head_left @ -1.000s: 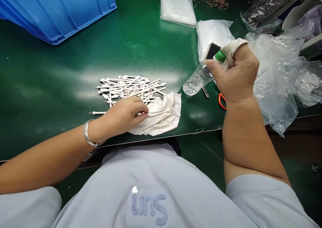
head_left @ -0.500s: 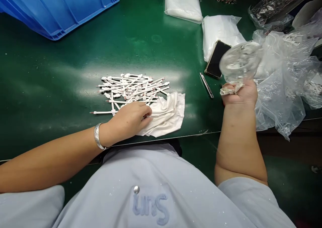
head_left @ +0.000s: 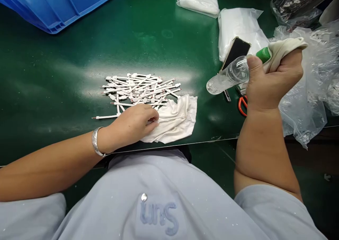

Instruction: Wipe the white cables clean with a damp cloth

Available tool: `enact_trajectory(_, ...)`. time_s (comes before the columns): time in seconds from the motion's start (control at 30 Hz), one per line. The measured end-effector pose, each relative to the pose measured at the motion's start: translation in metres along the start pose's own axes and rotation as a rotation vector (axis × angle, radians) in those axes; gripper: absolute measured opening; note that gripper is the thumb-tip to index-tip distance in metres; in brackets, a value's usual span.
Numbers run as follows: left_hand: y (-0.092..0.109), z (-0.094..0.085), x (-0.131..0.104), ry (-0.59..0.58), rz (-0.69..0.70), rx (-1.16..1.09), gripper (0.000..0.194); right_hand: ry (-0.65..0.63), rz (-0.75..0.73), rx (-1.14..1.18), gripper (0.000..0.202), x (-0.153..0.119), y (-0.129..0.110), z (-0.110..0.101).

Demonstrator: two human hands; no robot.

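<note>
My right hand [head_left: 275,76], raised above the table's right side, is wrapped round a clear plastic bottle [head_left: 229,76] with a green part [head_left: 263,54] at one end. A bunched off-white cloth [head_left: 284,51] is held against that end, and the bottle's base points left. My left hand [head_left: 139,123] lies on a creased white cloth [head_left: 176,127] near the table edge. Its fingers are pinched at a thin pale strip or wire lying across the cloth; the grip itself is partly hidden. Just beyond is a loose pile of short white cables [head_left: 140,90] with small connectors.
A blue bin [head_left: 60,7] stands at the back left. To the right are packed white bags [head_left: 238,28], a phone [head_left: 235,53] and crumpled clear plastic bags [head_left: 302,102]. A red-orange handle [head_left: 241,106] shows beside my right forearm. The green table [head_left: 66,67] ends just in front of me.
My right hand has turned over with the bottle and cloth, tipping the bottle from standing up to base-left. My left hand stays on the white cloth. The view has shifted slightly.
</note>
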State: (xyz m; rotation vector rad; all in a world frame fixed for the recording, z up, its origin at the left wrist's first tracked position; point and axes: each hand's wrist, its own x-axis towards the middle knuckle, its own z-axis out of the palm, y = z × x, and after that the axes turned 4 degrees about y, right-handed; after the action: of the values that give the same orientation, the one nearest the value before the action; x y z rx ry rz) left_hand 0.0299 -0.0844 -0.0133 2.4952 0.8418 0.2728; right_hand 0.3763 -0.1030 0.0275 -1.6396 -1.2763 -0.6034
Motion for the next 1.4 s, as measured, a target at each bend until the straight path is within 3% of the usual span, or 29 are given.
enact_trajectory(0.1,-0.003,0.004,0.001,0.02,0.02,0.007,0.019,0.023,-0.025,-0.072,0.04,-0.003,-0.013,-0.009)
enact_trajectory(0.17,-0.005,0.007,0.001,0.039,0.051,0.012,0.02,0.076,-0.084,-0.02,0.028,-0.021,-0.031,-0.016)
enact_trajectory(0.2,-0.006,0.008,0.001,0.047,0.066,0.019,0.021,0.017,-0.17,0.041,0.022,-0.034,-0.043,-0.019)
enact_trajectory(0.23,-0.007,0.009,0.001,0.053,0.077,0.029,0.021,-0.124,-0.266,0.136,0.02,-0.05,-0.056,-0.02)
enact_trajectory(0.3,-0.008,0.01,0.001,0.059,0.086,0.049,0.02,-0.604,-0.456,0.333,0.021,-0.082,-0.08,-0.018)
enact_trajectory(0.33,-0.008,0.011,0.001,0.059,0.088,0.058,0.02,-0.769,-0.49,0.338,0.023,-0.097,-0.09,-0.015)
enact_trajectory(0.43,-0.009,0.011,0.001,0.058,0.104,0.072,0.023,-0.959,-0.593,0.239,0.03,-0.123,-0.107,-0.003)
enact_trajectory(0.57,-0.008,0.01,0.001,0.039,0.123,0.105,0.025,-0.909,-0.797,0.139,0.028,-0.124,-0.109,0.005)
enact_trajectory(0.7,-0.004,0.007,0.002,0.004,0.101,0.145,0.025,-0.874,-0.906,0.121,0.028,-0.115,-0.097,-0.005)
enact_trajectory(0.87,-0.004,0.007,0.002,-0.013,0.085,0.152,0.026,-0.859,-0.879,-0.052,0.029,-0.112,-0.079,-0.022)
enact_trajectory(1.13,-0.004,0.008,0.002,0.025,0.107,0.171,0.028,-0.77,-0.843,0.035,0.027,-0.129,-0.109,-0.008)
enact_trajectory(1.3,-0.005,0.008,0.002,0.028,0.125,0.163,0.027,-0.807,-0.863,-0.086,0.029,-0.121,-0.083,-0.028)
enact_trajectory(1.4,-0.006,0.009,0.002,0.041,0.143,0.159,0.027,-0.871,-0.711,-0.123,0.029,-0.112,-0.074,-0.04)
